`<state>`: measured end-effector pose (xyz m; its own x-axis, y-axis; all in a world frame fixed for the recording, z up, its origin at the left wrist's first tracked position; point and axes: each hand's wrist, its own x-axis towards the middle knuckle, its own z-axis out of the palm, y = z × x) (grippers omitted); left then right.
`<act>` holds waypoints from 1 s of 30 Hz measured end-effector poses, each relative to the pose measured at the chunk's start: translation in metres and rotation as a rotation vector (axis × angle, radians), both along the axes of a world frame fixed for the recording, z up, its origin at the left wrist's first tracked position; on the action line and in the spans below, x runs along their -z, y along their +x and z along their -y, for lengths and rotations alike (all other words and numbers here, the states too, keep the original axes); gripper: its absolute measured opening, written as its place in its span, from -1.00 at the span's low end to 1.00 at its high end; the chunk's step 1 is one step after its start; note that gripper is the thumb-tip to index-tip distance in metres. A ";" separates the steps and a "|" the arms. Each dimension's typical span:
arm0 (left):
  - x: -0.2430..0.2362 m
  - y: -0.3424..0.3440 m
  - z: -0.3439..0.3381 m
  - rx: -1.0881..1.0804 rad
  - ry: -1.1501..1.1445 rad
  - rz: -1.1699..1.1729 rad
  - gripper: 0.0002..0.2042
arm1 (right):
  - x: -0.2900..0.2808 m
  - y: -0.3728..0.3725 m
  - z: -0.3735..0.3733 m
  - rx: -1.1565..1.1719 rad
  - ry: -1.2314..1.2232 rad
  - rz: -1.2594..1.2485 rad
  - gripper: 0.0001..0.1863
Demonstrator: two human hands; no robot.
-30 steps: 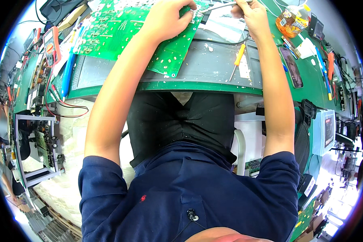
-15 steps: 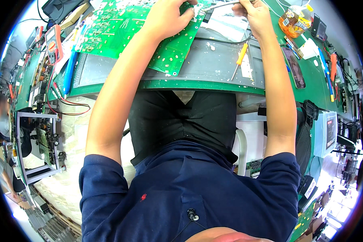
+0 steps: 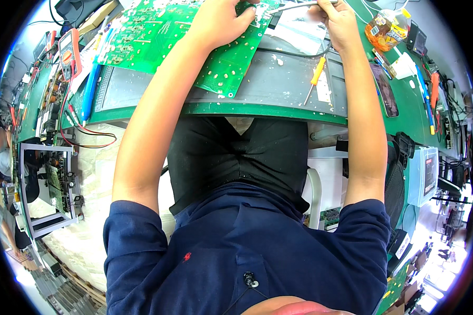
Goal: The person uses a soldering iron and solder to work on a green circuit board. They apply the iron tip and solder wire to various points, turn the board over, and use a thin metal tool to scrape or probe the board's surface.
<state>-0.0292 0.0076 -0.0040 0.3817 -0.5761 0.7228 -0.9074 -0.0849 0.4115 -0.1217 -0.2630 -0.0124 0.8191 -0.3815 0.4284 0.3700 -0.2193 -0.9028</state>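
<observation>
A large green circuit board (image 3: 223,71) lies at an angle on a grey mat, its lower corner near the table's front edge. My left hand (image 3: 220,23) rests over its far right part, thumb stretched and fingers curled; what they grip, if anything, is hidden near the upper edge. In a pen-like hold, my right hand (image 3: 342,23) is closed on a slim grey soldering iron (image 3: 294,6), whose tip points left to the board beside the left thumb. A black cable (image 3: 299,53) loops below the right hand. Nearby lies an orange-handled screwdriver (image 3: 317,73).
On the left are a red-cased multimeter (image 3: 68,55) with trailing leads and a blue pen-shaped tool (image 3: 91,92). To the right stand a drink bottle (image 3: 386,31) and a phone (image 3: 384,90). White crumbs dot the grey mat (image 3: 278,84). A clear blue case (image 3: 423,176) sits further right.
My right hand and the soldering iron have shifted slightly right. The board appears a little further right in the view, and my left hand stays almost where it was.
</observation>
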 end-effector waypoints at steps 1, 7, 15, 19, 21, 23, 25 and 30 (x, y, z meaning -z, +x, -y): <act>0.000 0.000 0.000 0.000 -0.003 -0.009 -0.82 | 0.000 0.000 -0.002 0.004 0.002 0.000 -0.76; 0.000 -0.001 -0.002 -0.022 0.005 -0.019 -0.82 | -0.002 -0.001 -0.006 0.015 0.024 -0.017 -0.76; 0.001 0.002 -0.001 -0.021 0.003 -0.018 -0.82 | -0.002 0.000 -0.006 0.043 0.085 -0.065 -0.75; 0.002 0.002 -0.001 -0.013 0.004 -0.017 -0.82 | -0.001 0.000 -0.007 0.062 0.099 -0.090 -0.75; 0.001 0.001 -0.001 -0.014 -0.003 -0.018 -0.82 | 0.000 0.000 -0.007 0.069 0.093 -0.097 -0.74; 0.000 0.001 -0.001 -0.013 -0.003 -0.027 -0.82 | 0.000 0.000 -0.006 0.091 0.082 -0.097 -0.73; 0.000 0.001 0.000 -0.011 0.004 -0.047 -0.82 | 0.001 0.000 -0.006 0.095 0.067 -0.093 -0.72; 0.001 0.002 0.000 -0.013 -0.001 -0.021 -0.82 | -0.001 0.000 -0.008 0.105 0.042 -0.088 -0.70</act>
<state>-0.0270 0.0080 -0.0054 0.4046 -0.5704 0.7148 -0.8973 -0.0968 0.4307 -0.1217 -0.2550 -0.0114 0.8076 -0.4830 0.3383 0.2657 -0.2141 -0.9400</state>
